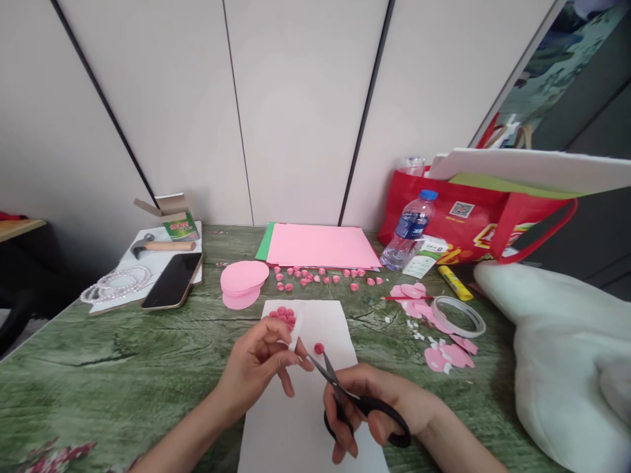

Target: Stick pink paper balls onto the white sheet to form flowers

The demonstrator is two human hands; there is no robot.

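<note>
My left hand (266, 358) pinches a thin white strip (296, 328), which looks like tape, between thumb and fingers. In my right hand (389, 394) are black-handled scissors (362, 402), fingers through the loops, blades apart. One blade tip points at the lower end of the strip near my left fingertips; whether it touches cannot be told. Beneath both hands lies a white sheet (305, 433). A single red paper rosette (319, 348) sits on it just beyond the blades. Behind my left hand, a cluster of pink-red rosettes (282, 314) rests on the sheet, partly hidden.
Small rosettes (326, 280) lie in rows before pink paper (320, 244). Left are pink ovals (244, 279), a phone (173, 281) and a hammer (167, 246). Right are a tape roll (458, 316), paper scraps (448, 355), a bottle (409, 230), a red bag (463, 226) and a white plush (566, 368).
</note>
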